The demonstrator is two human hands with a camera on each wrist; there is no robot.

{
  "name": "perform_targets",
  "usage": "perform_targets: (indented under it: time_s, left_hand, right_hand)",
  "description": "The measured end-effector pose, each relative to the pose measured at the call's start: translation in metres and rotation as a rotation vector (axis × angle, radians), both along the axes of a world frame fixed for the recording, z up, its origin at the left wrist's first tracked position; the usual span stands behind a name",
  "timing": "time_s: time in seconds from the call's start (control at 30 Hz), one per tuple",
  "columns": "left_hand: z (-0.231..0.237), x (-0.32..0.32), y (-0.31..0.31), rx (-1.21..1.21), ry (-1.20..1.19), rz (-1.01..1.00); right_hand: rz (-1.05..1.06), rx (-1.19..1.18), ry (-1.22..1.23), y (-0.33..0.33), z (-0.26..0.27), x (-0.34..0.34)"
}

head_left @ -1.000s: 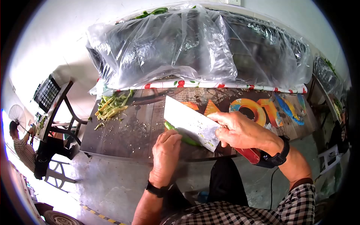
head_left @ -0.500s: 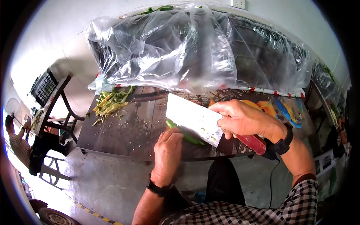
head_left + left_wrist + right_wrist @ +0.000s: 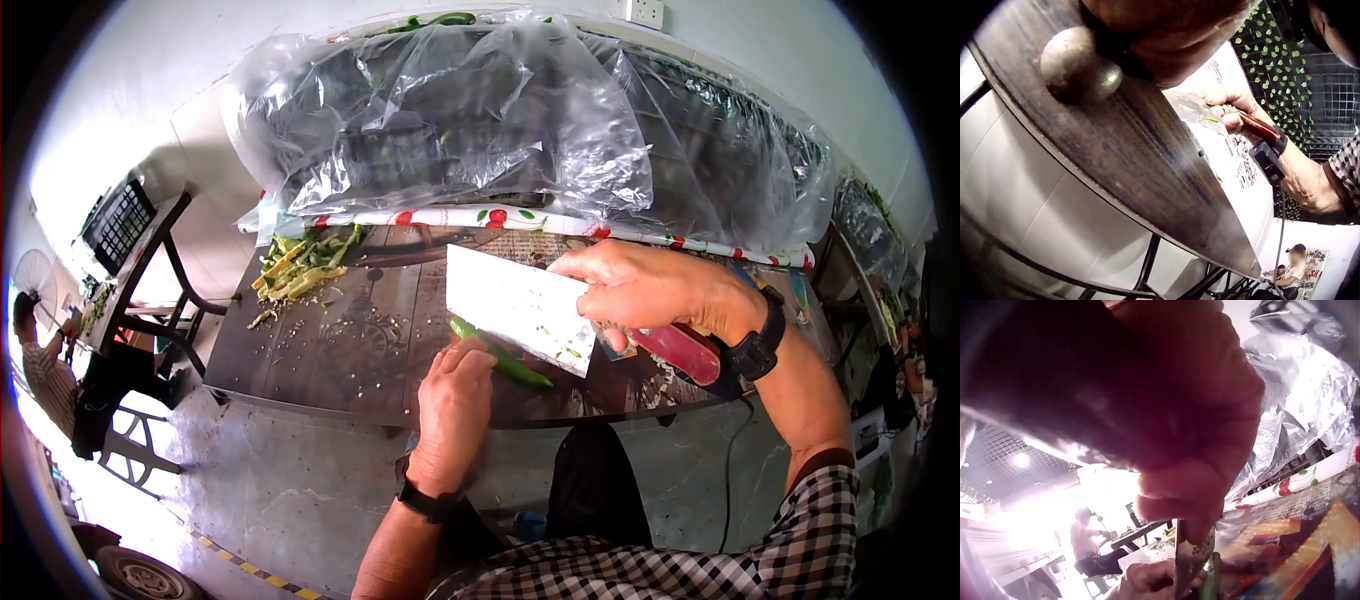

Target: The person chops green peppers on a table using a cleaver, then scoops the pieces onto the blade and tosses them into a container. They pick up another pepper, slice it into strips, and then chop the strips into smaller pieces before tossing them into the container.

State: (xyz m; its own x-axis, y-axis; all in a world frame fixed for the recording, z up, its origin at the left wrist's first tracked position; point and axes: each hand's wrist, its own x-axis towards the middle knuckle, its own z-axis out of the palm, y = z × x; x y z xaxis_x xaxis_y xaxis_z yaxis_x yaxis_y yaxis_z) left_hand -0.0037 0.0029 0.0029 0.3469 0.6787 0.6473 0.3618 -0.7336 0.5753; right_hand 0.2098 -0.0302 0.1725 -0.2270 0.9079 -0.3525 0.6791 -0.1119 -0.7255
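A long green chili pepper (image 3: 515, 368) lies along the front part of the wooden table (image 3: 300, 370). My left hand (image 3: 452, 410) holds its left end under bent fingers; the thumb is hidden in the head view. The right hand (image 3: 655, 290) grips a cleaver (image 3: 515, 305) by the front of its red handle (image 3: 680, 352), with fingers against the blade. The broad blade leans just behind the pepper and carries small green and pale bits. In the right wrist view the blade (image 3: 1188, 556) is seen edge-on beside the pepper (image 3: 1210, 578).
A heap of cut green and yellow pepper strips (image 3: 300, 265) lies at the table's back left, with seeds scattered before it. Clear plastic sheeting (image 3: 480, 120) covers a dark bulk along the back. A cable (image 3: 735, 470) hangs at right. Another person (image 3: 50, 370) sits far left.
The right hand and cleaver have shifted slightly to the right, and more of the pepper shows below the blade. The left hand keeps its hold. The plastic sheeting has billowed.
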Motion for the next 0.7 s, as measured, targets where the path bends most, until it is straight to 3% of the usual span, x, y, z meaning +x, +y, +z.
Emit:
perform_targets:
  time_s: [0.7]
  left_hand:
    - [-0.001, 0.001, 0.000, 0.028, -0.004, -0.008]
  right_hand:
    - [0.109, -0.006, -0.190, 0.012, 0.018, -0.013]
